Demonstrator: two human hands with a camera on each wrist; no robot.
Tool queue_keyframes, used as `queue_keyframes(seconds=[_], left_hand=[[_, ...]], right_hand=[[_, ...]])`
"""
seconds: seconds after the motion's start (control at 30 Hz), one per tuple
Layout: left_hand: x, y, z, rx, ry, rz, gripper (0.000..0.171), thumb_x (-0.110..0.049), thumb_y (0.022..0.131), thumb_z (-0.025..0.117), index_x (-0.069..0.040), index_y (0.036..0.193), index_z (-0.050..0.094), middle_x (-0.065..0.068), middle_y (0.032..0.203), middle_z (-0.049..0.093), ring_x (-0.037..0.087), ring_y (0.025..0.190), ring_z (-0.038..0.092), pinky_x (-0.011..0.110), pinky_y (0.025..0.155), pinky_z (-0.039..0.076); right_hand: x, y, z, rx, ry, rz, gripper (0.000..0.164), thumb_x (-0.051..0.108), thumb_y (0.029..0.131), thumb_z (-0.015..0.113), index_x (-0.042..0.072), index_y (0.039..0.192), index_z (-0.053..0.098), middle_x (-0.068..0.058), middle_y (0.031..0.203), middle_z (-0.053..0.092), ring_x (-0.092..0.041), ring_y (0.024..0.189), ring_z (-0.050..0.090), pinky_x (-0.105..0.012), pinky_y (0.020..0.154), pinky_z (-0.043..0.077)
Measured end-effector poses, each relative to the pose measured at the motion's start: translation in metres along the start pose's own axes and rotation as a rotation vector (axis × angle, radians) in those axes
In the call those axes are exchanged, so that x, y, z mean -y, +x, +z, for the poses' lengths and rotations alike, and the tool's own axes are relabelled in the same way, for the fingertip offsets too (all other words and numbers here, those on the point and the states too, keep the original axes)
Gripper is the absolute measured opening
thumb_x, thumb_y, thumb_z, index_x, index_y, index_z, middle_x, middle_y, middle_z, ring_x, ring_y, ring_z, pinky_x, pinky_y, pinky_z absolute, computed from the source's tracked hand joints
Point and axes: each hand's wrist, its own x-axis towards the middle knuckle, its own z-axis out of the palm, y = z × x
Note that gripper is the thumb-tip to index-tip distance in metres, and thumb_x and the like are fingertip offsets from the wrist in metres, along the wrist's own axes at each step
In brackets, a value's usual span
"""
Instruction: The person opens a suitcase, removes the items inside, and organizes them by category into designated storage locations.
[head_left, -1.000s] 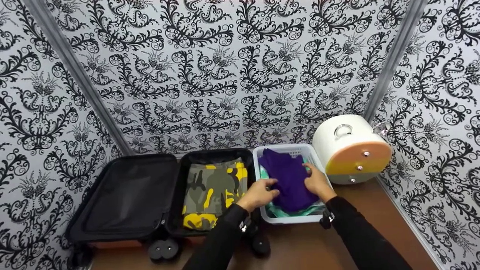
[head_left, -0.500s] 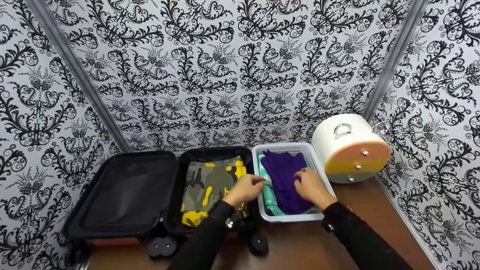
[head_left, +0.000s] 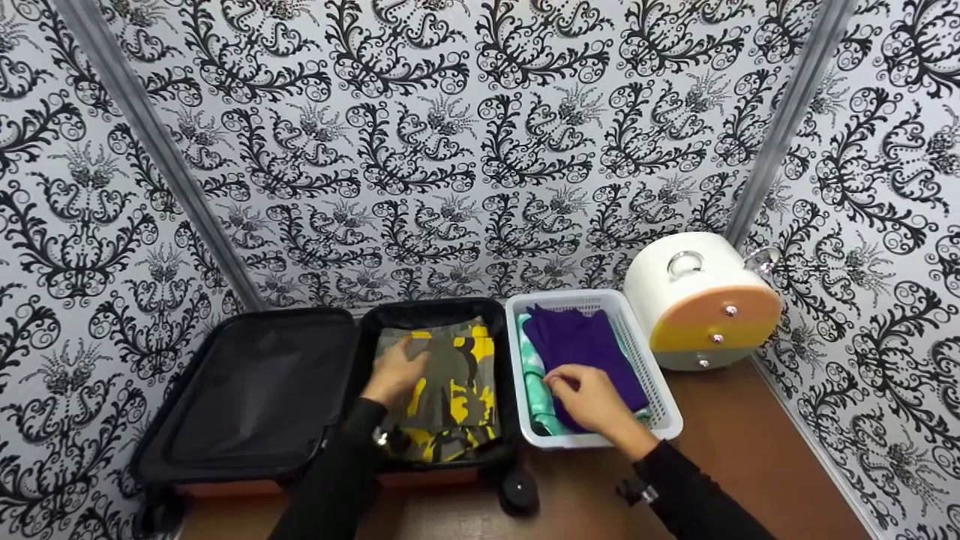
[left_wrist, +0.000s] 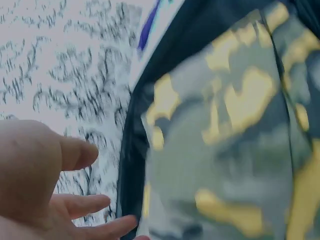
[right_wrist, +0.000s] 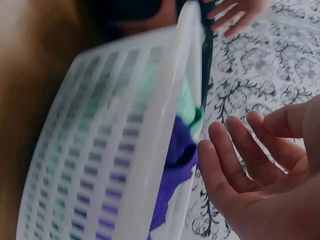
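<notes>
My left hand [head_left: 397, 373] is over the folded camouflage garment [head_left: 465, 382] in the suitcase's right half, fingers spread and holding nothing. In the left wrist view the fingers stand apart beside the yellow, grey and black cloth [left_wrist: 200, 130]. A folded purple garment [head_left: 585, 341] lies on top in the white basket [head_left: 652, 375], partly covering a green-and-white garment [head_left: 535, 386]. My right hand [head_left: 592, 401] hovers above the purple cloth near the basket's front, fingers loosely bent. The right wrist view shows that hand [right_wrist: 260, 175] with nothing in its grasp.
The suitcase's black lid half [head_left: 262, 390] lies open at the left, with a black wheel [head_left: 519, 491] at the case's front. A white round cabinet [head_left: 682, 277] with coloured drawers stands right of the basket on the brown table [head_left: 600, 495]. Patterned walls enclose the back and sides.
My left hand has moved left from the purple garment to the camouflage garment in the suitcase. My right hand has come off the purple garment's right side and shifted left and toward the front.
</notes>
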Motion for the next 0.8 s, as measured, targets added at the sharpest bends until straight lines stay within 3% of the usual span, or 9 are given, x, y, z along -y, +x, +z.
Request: queue_keyframes(seconds=[0.07, 0.13, 0.2, 0.33, 0.43, 0.6, 0.67, 0.7, 0.8], left_hand=[[0.037, 0.020, 0.005, 0.009, 0.086, -0.022, 0.080, -0.048, 0.106, 0.062, 0.002, 0.165, 0.044, 0.037, 0.165, 0.047, 0.064, 0.150, 0.044, 0.069, 0.125, 0.040], [0.067, 0.034, 0.009, 0.029, 0.145, -0.046, 0.086, -0.057, 0.104, 0.061, 0.002, 0.164, 0.045, 0.040, 0.161, 0.049, 0.066, 0.145, 0.047, 0.072, 0.120, 0.043], [0.076, 0.031, 0.005, 0.085, 0.158, -0.086, 0.088, -0.058, 0.104, 0.061, 0.005, 0.163, 0.045, 0.040, 0.158, 0.052, 0.063, 0.143, 0.052, 0.069, 0.117, 0.047], [0.067, 0.007, -0.010, 0.188, 0.141, -0.188, 0.083, -0.045, 0.108, 0.057, 0.015, 0.162, 0.038, 0.042, 0.158, 0.051, 0.060, 0.145, 0.053, 0.067, 0.116, 0.050], [0.056, -0.005, -0.016, 0.239, 0.156, -0.243, 0.086, -0.038, 0.108, 0.053, 0.020, 0.165, 0.022, 0.045, 0.163, 0.042, 0.061, 0.151, 0.046, 0.067, 0.121, 0.045], [0.051, 0.004, -0.018, 0.286, 0.244, -0.308, 0.097, -0.036, 0.105, 0.059, 0.021, 0.166, 0.011, 0.049, 0.161, 0.040, 0.061, 0.150, 0.047, 0.062, 0.123, 0.046], [0.046, 0.004, -0.019, 0.298, 0.251, -0.341, 0.090, -0.030, 0.105, 0.061, 0.021, 0.166, 0.017, 0.049, 0.158, 0.044, 0.061, 0.148, 0.050, 0.063, 0.121, 0.048], [0.044, 0.004, -0.020, 0.300, 0.246, -0.351, 0.082, -0.026, 0.105, 0.062, 0.020, 0.163, 0.027, 0.047, 0.154, 0.049, 0.059, 0.144, 0.054, 0.061, 0.118, 0.050], [0.045, 0.007, -0.022, 0.269, 0.226, -0.324, 0.052, -0.016, 0.099, 0.063, 0.018, 0.138, 0.059, 0.036, 0.130, 0.067, 0.048, 0.114, 0.068, 0.049, 0.095, 0.059]], right_hand=[[0.006, -0.004, 0.004, 0.031, 0.035, 0.003, 0.016, 0.012, 0.104, 0.069, 0.014, 0.105, 0.086, 0.002, 0.097, 0.082, -0.008, 0.088, 0.069, -0.031, 0.088, 0.058], [0.010, -0.009, 0.008, 0.056, 0.067, 0.000, 0.017, 0.012, 0.104, 0.068, 0.013, 0.105, 0.085, -0.001, 0.097, 0.083, -0.006, 0.085, 0.069, -0.027, 0.084, 0.057], [0.013, -0.014, 0.012, 0.082, 0.105, -0.005, 0.017, 0.012, 0.104, 0.067, 0.012, 0.106, 0.085, -0.006, 0.096, 0.083, -0.007, 0.083, 0.069, -0.024, 0.080, 0.056], [0.017, -0.019, 0.021, 0.142, 0.158, -0.017, 0.018, 0.014, 0.106, 0.067, 0.010, 0.109, 0.084, -0.009, 0.095, 0.082, -0.013, 0.083, 0.073, -0.022, 0.072, 0.054], [0.018, -0.020, 0.025, 0.174, 0.157, -0.011, 0.018, 0.016, 0.106, 0.067, 0.011, 0.108, 0.084, -0.008, 0.095, 0.082, -0.011, 0.083, 0.071, -0.022, 0.071, 0.053], [0.018, -0.018, 0.032, 0.195, 0.143, -0.019, 0.018, 0.015, 0.106, 0.066, 0.011, 0.104, 0.083, -0.005, 0.092, 0.081, -0.005, 0.078, 0.066, -0.022, 0.073, 0.053], [0.018, -0.018, 0.033, 0.207, 0.153, -0.020, 0.018, 0.015, 0.106, 0.066, 0.009, 0.104, 0.083, -0.006, 0.090, 0.081, -0.005, 0.076, 0.066, -0.022, 0.071, 0.053], [0.019, -0.018, 0.034, 0.213, 0.160, -0.020, 0.019, 0.015, 0.107, 0.066, 0.009, 0.105, 0.083, -0.006, 0.089, 0.080, -0.005, 0.076, 0.067, -0.022, 0.071, 0.053], [0.020, -0.018, 0.035, 0.228, 0.184, -0.020, 0.020, 0.016, 0.107, 0.065, 0.008, 0.106, 0.083, -0.008, 0.089, 0.080, -0.006, 0.076, 0.067, -0.021, 0.070, 0.053]])
